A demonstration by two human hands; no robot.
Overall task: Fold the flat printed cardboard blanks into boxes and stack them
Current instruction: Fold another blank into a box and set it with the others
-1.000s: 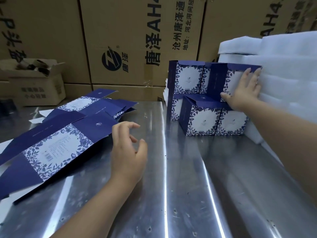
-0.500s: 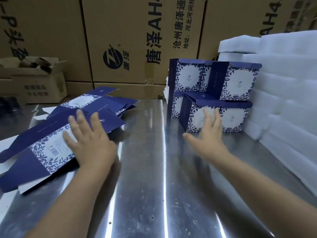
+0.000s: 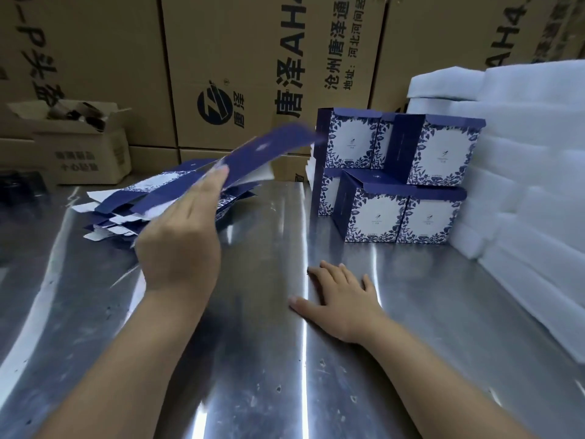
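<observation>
My left hand grips one flat blue-and-white printed blank and holds it tilted up above the pile of flat blanks at the left of the steel table. My right hand rests flat on the table, fingers straight, holding nothing. Several folded boxes with blue leaf print stand stacked in two layers at the back right, against the white foam.
The steel table is shiny and reflective. White foam sheets are piled along the right. Large brown cartons form a wall behind. A small open carton sits at the back left.
My left hand has picked a blank off the pile and lifted it. My right hand left the stacked boxes, drew back toward me and now lies flat on the table.
</observation>
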